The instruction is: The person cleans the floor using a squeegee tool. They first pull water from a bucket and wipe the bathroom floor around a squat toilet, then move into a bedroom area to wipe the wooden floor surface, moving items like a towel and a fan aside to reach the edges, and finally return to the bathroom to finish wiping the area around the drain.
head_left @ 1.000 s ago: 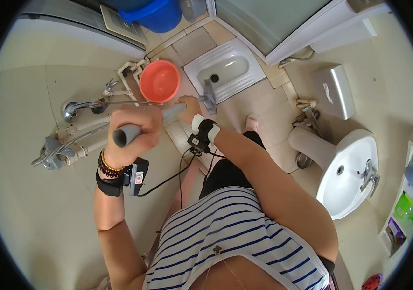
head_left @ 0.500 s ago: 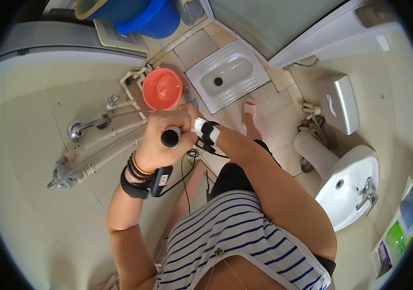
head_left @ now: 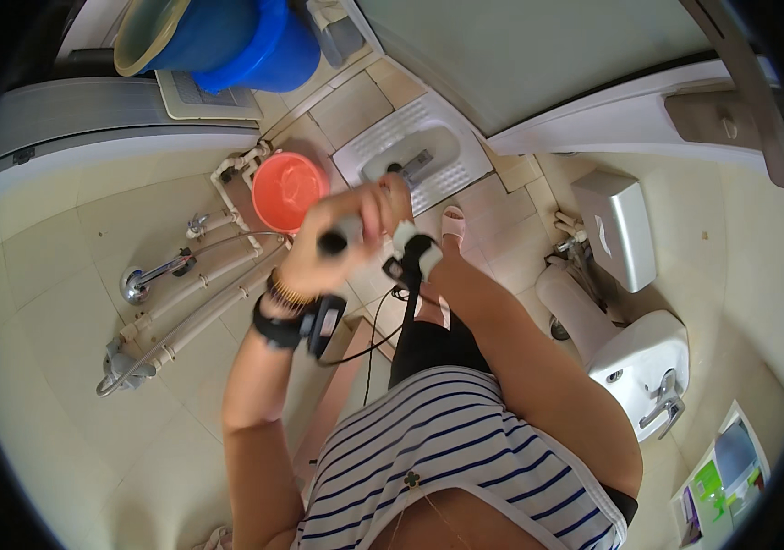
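Both my hands are wrapped round a long-handled cleaning tool (head_left: 332, 242), seen nearly end-on, with a black cap at its top. My left hand (head_left: 323, 243) grips it near that capped end and is blurred by motion. My right hand (head_left: 396, 200) closes on it lower down. Past my right hand, a narrow flat grey head (head_left: 416, 167) shows over the bowl of the white squat toilet (head_left: 451, 179). The tool's exact kind is not plain. Most of its shaft is hidden by my hands.
An orange bucket (head_left: 288, 191) stands by the pipes at left. Blue basins (head_left: 273, 50) are stacked at the far left. A washbasin (head_left: 650, 339) and a silver box (head_left: 619, 229) are on the right. Black cables (head_left: 383, 339) hang from my wrists. A frosted door (head_left: 538, 55) borders the far side.
The tool's head has swung from the floor beside the orange bucket to over the squat toilet. My hands have moved right and the view has shifted slightly.
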Action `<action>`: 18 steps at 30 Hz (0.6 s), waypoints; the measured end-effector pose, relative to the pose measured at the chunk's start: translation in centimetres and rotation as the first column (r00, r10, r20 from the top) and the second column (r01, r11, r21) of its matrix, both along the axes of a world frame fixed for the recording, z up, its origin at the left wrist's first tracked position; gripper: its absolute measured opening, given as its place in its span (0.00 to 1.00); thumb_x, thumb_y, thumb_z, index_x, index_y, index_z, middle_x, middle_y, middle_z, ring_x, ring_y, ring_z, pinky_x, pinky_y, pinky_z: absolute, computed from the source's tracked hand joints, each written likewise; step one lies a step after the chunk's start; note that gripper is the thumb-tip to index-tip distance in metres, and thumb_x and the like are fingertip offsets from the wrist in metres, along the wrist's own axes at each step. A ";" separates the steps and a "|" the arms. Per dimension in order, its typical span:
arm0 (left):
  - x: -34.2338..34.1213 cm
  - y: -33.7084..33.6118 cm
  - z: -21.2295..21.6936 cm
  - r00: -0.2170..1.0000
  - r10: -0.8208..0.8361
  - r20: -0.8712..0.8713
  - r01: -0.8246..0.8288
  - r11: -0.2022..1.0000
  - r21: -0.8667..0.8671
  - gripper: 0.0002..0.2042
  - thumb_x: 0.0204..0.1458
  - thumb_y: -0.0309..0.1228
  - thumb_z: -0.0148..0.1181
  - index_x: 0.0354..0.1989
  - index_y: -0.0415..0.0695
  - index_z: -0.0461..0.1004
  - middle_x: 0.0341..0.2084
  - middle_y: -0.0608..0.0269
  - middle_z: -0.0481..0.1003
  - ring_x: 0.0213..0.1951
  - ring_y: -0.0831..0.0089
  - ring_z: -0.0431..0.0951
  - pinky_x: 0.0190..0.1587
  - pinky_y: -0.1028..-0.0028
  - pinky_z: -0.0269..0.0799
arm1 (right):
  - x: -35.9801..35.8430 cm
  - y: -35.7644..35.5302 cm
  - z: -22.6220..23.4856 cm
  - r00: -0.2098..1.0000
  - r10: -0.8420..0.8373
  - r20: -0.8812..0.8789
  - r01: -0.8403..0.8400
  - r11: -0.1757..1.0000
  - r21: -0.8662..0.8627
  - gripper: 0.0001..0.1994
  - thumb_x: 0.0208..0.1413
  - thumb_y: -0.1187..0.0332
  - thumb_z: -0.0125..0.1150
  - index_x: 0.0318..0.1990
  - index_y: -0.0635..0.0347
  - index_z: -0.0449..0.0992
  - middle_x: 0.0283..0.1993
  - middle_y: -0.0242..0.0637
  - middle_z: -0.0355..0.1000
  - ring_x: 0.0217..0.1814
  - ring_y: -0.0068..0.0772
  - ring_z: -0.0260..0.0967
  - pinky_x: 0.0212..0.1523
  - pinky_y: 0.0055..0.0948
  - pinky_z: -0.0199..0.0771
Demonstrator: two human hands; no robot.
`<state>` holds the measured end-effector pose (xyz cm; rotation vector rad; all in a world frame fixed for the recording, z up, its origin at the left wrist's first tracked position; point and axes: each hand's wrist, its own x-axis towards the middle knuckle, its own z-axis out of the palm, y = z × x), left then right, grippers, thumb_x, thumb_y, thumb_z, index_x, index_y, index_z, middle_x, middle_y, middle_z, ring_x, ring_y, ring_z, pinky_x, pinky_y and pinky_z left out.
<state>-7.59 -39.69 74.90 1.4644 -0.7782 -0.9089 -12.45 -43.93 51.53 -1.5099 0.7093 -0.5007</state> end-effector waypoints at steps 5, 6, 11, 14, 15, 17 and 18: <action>0.0 0.2 0.3 0.971 -0.197 0.132 0.189 0.979 0.070 0.12 0.34 0.24 0.55 0.13 0.42 0.56 0.13 0.60 0.60 0.22 0.65 0.63 0.27 0.71 0.59 | -1.2 -1.0 0.0 0.985 0.172 -0.001 -0.169 0.968 -0.185 0.09 0.36 0.69 0.62 0.19 0.61 0.68 0.23 0.46 0.67 0.28 0.47 0.64 0.30 0.37 0.62; -0.8 -0.2 -0.2 0.966 -0.205 0.158 0.202 0.979 0.034 0.11 0.35 0.24 0.55 0.13 0.42 0.57 0.14 0.60 0.61 0.23 0.65 0.63 0.27 0.71 0.59 | -1.8 -1.8 -0.2 0.985 0.173 0.001 -0.169 0.959 -0.229 0.08 0.35 0.69 0.62 0.20 0.60 0.68 0.24 0.44 0.68 0.31 0.47 0.65 0.32 0.37 0.64; -1.6 2.3 -5.2 0.904 0.424 -0.063 -0.427 0.903 -0.047 0.05 0.37 0.21 0.57 0.19 0.38 0.66 0.19 0.65 0.68 0.24 0.74 0.67 0.27 0.76 0.63 | 1.0 -0.5 -3.1 0.799 0.510 -0.317 -0.567 0.815 -0.119 0.10 0.38 0.75 0.53 0.33 0.57 0.71 0.35 0.44 0.69 0.41 0.45 0.66 0.43 0.36 0.66; 0.9 3.4 4.3 0.830 0.453 0.325 -0.503 0.860 0.084 0.04 0.39 0.24 0.53 0.16 0.37 0.71 0.15 0.60 0.69 0.21 0.72 0.69 0.26 0.76 0.62 | -0.2 -0.4 -3.7 0.942 0.335 -0.031 -0.336 0.942 -0.016 0.24 0.40 0.78 0.50 0.49 0.64 0.59 0.50 0.53 0.60 0.53 0.49 0.57 0.53 0.34 0.58; 1.4 3.2 6.8 0.801 0.502 0.325 -0.442 0.863 -0.245 0.07 0.41 0.28 0.51 0.17 0.39 0.70 0.13 0.63 0.66 0.19 0.73 0.66 0.23 0.77 0.59 | -1.1 -0.4 -6.2 0.952 0.223 -0.207 -0.189 0.967 0.173 0.26 0.43 0.72 0.52 0.53 0.65 0.57 0.53 0.53 0.58 0.57 0.50 0.55 0.56 0.35 0.55; 1.6 3.1 13.9 0.847 0.521 0.106 -0.463 0.821 -0.334 0.09 0.46 0.31 0.47 0.25 0.38 0.67 0.09 0.69 0.54 0.14 0.77 0.54 0.19 0.78 0.51 | -2.4 -1.9 -12.4 0.719 0.049 -0.693 0.230 0.925 0.304 0.26 0.45 0.60 0.53 0.53 0.60 0.59 0.50 0.47 0.63 0.52 0.45 0.60 0.51 0.30 0.59; 0.4 3.9 18.9 0.740 0.660 0.128 -0.596 0.732 -0.329 0.09 0.48 0.32 0.46 0.26 0.38 0.64 0.09 0.70 0.54 0.14 0.80 0.54 0.19 0.77 0.52 | -2.1 -0.7 -15.1 0.718 0.033 -0.696 0.350 0.846 0.401 0.28 0.45 0.54 0.50 0.54 0.59 0.58 0.49 0.46 0.64 0.53 0.45 0.60 0.51 0.35 0.58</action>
